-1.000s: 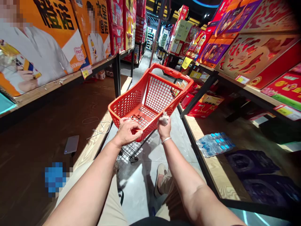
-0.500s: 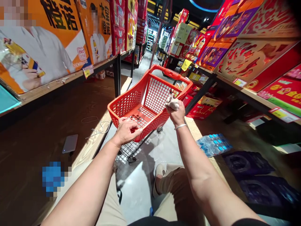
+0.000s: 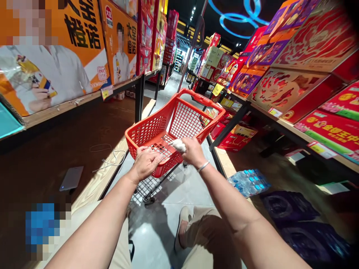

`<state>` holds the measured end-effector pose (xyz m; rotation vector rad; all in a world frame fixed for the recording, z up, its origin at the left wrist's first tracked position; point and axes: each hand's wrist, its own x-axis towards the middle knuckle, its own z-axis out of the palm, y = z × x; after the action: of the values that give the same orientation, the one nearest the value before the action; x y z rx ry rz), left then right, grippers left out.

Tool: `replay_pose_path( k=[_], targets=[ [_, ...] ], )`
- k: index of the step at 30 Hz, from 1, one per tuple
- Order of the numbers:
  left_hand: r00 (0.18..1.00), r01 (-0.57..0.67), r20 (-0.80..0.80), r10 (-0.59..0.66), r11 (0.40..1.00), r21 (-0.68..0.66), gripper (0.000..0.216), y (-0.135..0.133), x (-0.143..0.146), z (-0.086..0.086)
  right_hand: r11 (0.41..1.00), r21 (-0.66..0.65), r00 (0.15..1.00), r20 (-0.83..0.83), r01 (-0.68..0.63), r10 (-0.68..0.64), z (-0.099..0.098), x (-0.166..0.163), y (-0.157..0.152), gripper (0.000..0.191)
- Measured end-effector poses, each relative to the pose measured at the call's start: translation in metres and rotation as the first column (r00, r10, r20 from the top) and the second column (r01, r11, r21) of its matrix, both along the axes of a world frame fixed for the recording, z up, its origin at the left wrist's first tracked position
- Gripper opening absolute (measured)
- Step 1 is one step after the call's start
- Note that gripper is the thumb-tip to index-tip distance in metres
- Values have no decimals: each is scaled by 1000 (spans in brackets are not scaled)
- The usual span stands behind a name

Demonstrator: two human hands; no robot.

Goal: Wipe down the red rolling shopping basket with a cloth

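A red plastic shopping cart [image 3: 202, 98] stands in the aisle before me, its slotted basket showing nothing inside. My left hand [image 3: 147, 163] is closed over the basket's near rim, with the thumb lying along the top. A crumpled white cloth [image 3: 178, 145] is bunched in my right hand [image 3: 194, 152], which is closed around it at the basket's near right corner. Whether the cloth touches the rim there I cannot tell.
Shelves of boxed goods line both sides, with orange cartons [image 3: 78, 67] left and red gift boxes [image 3: 297, 93] right. A pack of water bottles [image 3: 249, 182] lies low at right. At lower left are a white power bank-like device [image 3: 71, 178] and a cable [image 3: 112, 158].
My right hand with the cloth has moved from the basket's right side toward me and left, to the near corner. My left hand stays on the near rim. The view has shifted slightly.
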<state>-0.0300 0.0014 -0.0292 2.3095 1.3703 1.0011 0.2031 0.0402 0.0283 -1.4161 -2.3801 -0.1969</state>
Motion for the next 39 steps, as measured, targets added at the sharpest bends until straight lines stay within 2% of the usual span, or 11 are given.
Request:
replay_pose_path(
  k=[2, 4, 7, 9, 11, 13, 16, 19, 25, 30, 39],
  targets=[
    [1000, -18, -15, 18, 1000, 1, 53, 0, 0, 2, 976, -3, 976, 10, 219, -219, 18, 35, 38, 26],
    [999, -36, -9, 36, 999, 5, 52, 2, 0, 2, 915, 3, 915, 18, 403, -403, 35, 64, 72, 30],
    [999, -48, 8, 48, 999, 23, 49, 2, -2, 2, 864, -1, 864, 18, 503, -503, 50, 81, 97, 32],
    [998, -56, 8, 56, 997, 53, 45, 2, -2, 1, 848, -11, 848, -3, 530, -531, 46, 70, 92, 30],
    [998, -61, 10, 61, 992, 110, 32, 0, 0, 0, 867, -11, 866, -24, 499, -499, 33, 46, 71, 25],
    [999, -45, -8, 48, 982, 183, 21, -2, 4, -2, 923, 1, 922, -35, 385, -385, 14, 18, 44, 21],
    [997, -22, -69, 41, 966, 258, 39, -3, 10, -7, 991, 40, 991, -53, 129, -127, -7, -8, 11, 22],
    [989, -85, -95, 115, 959, 272, 42, -3, 11, -10, 998, 56, 998, -60, -17, 21, -10, -3, 10, 22],
    [964, -142, -194, 183, 968, 209, 41, -4, 9, -3, 973, 81, 974, -94, 215, -207, 5, 49, 57, 31],
    [929, -239, -235, 285, 949, 205, 42, -7, 14, 1, 984, 54, 980, -116, 170, -163, 3, 45, 60, 27],
    [896, -349, -200, 397, 907, 235, 56, -7, 8, -2, 983, 114, 977, -178, 142, -120, -17, 25, 33, 33]
  ],
)
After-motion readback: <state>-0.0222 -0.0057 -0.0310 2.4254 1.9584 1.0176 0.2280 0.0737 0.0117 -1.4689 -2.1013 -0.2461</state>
